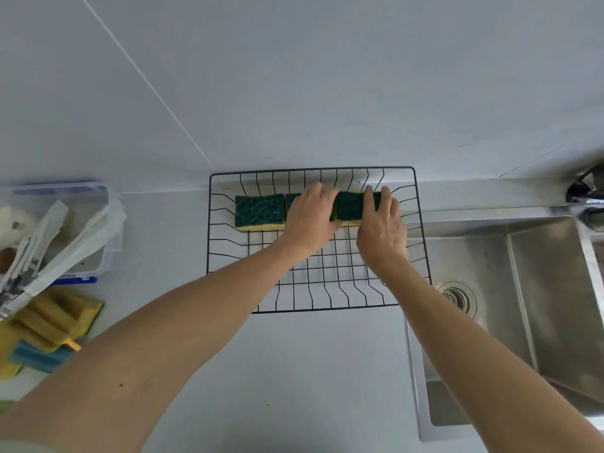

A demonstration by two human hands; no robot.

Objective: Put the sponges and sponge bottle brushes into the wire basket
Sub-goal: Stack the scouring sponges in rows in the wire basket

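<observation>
A black wire basket [228, 276] stands on the white counter by the sink. Three green-and-yellow sponges lie in a row along its far side. The left sponge [260, 210] lies free. My left hand [310, 217] rests flat over the middle sponge [292, 199], which is mostly hidden. My right hand [380, 223] grips the right sponge [349, 206], fingers over its right end. More yellow and blue sponges [49, 325] lie at the counter's left edge. White-handled sponge bottle brushes [42, 243] stick out of a clear plastic box [108, 243].
A steel sink [523, 289] with a drain [457, 297] lies right of the basket, whose right edge overhangs it. A tap [585, 191] is at the far right. A white wall rises behind the counter.
</observation>
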